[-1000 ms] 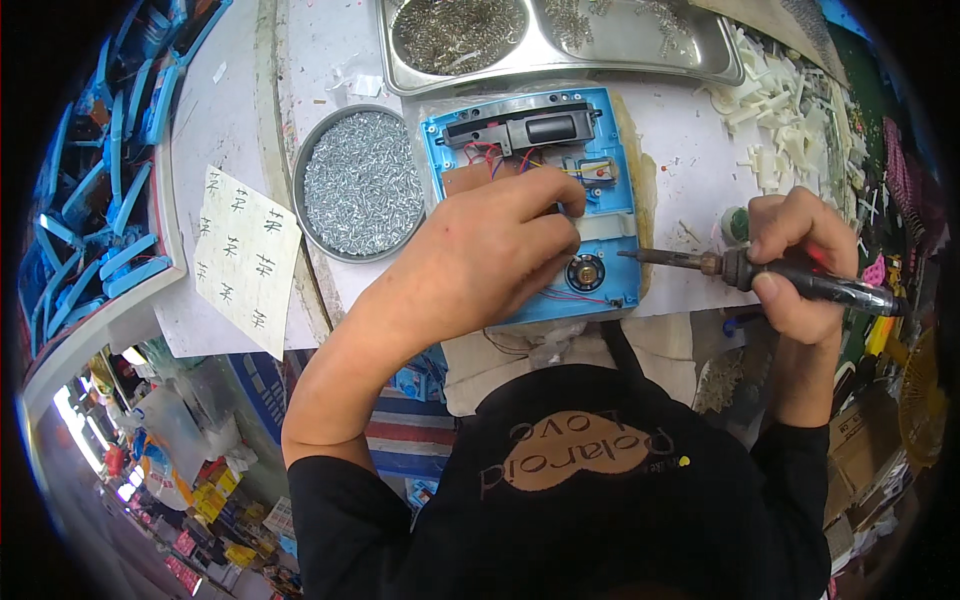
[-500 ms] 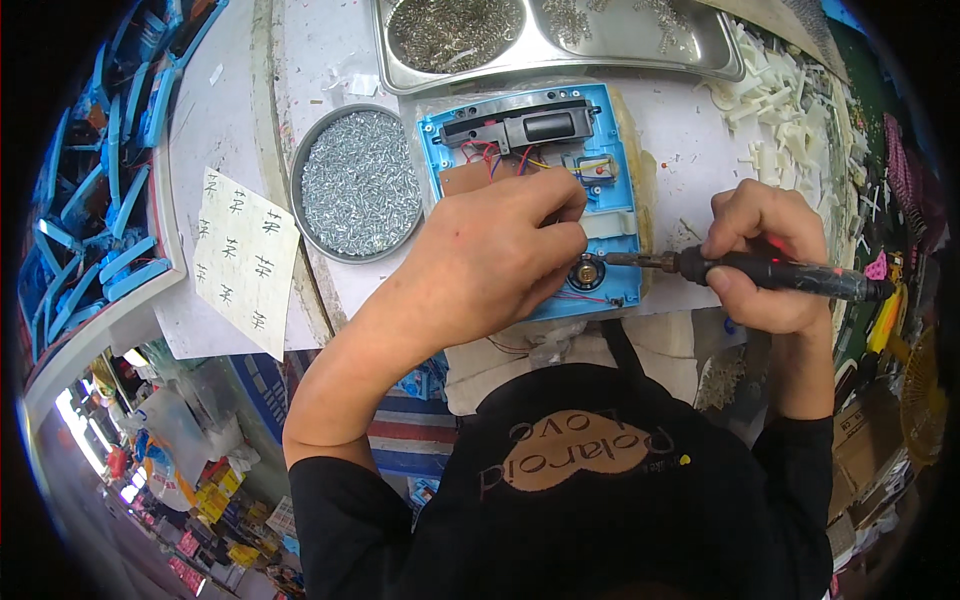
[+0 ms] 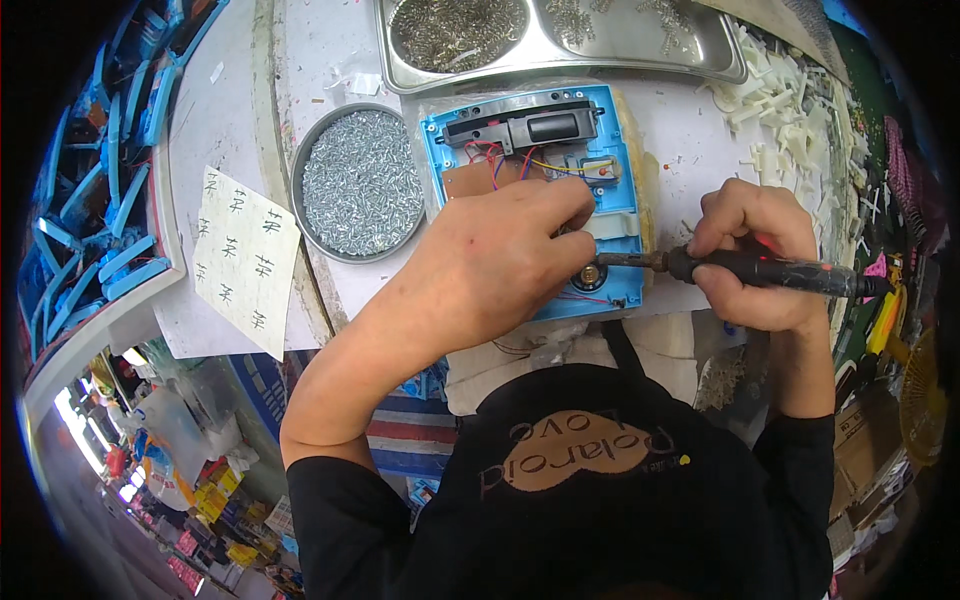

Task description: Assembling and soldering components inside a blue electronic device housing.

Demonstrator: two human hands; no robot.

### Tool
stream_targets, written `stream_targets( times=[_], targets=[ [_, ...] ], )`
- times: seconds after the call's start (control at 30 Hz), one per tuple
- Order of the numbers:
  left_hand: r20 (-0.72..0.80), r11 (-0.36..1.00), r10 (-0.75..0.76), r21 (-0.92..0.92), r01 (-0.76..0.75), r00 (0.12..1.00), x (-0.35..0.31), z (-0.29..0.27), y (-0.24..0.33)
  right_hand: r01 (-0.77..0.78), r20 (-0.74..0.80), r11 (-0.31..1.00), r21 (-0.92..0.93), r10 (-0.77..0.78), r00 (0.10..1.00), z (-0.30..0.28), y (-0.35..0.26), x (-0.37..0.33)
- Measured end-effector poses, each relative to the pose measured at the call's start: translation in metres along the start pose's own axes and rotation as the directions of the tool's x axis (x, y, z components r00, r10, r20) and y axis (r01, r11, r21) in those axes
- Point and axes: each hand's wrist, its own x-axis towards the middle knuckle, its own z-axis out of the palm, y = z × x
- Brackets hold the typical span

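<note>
A light-blue plastic casing point(image 3: 622, 190) lies open side up, with a black module point(image 3: 530, 128), coloured wires and a round speaker-like part point(image 3: 590, 277) inside. My left hand point(image 3: 510, 255) rests over its middle and left, hiding much of the inside. Its thumb and fingers are pinched together beside the round part, and whatever they hold is hidden. In my right hand point(image 3: 762, 255) is a black electric screwdriver point(image 3: 800, 274), held nearly level. The metal shaft points left, its tip reaching my left fingertips just above the round part; contact there is hard to make out.
A round tray of small silver screws point(image 3: 362, 185) stands left of the casing. Behind it sits a metal tray point(image 3: 640, 62) with springs. White plastic pieces point(image 3: 780, 110) are heaped at the right, a marked paper sheet point(image 3: 243, 262) lies left, and blue casings point(image 3: 105, 190) pile up far left.
My right hand has shifted slightly left with the screwdriver, its tip now meeting my left fingertips. My left hand has moved a little to the right. The casing stays about where it was.
</note>
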Motion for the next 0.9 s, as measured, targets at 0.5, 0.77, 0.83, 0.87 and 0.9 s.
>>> stream_targets(
  times=[0.5,0.77,0.83,0.87,0.9],
  targets=[
    [0.049,0.999,-0.005,0.045,0.003,0.999,-0.001,-0.003,0.002,0.023,-0.388,0.990,0.136,0.032,0.921,-0.021,-0.012,-0.064],
    [-0.022,0.988,0.054,0.148,-0.050,0.998,-0.009,0.001,0.004,0.052,-0.940,0.994,0.099,0.076,0.334,-0.113,-0.006,-0.201],
    [-0.052,0.993,0.017,0.115,-0.011,0.998,-0.011,0.004,0.006,0.050,-0.993,0.998,-0.038,-0.043,0.107,-0.140,-0.020,-0.243],
    [-0.097,0.995,0.031,0.097,-0.022,0.995,-0.012,0.007,0.008,-0.011,-0.994,0.994,-0.104,-0.104,0.010,-0.150,-0.030,-0.256],
    [-0.124,0.995,0.027,0.098,-0.015,0.992,-0.016,0.008,0.010,-0.057,-0.986,0.989,-0.137,-0.141,-0.085,-0.155,-0.029,-0.265]
  ],
)
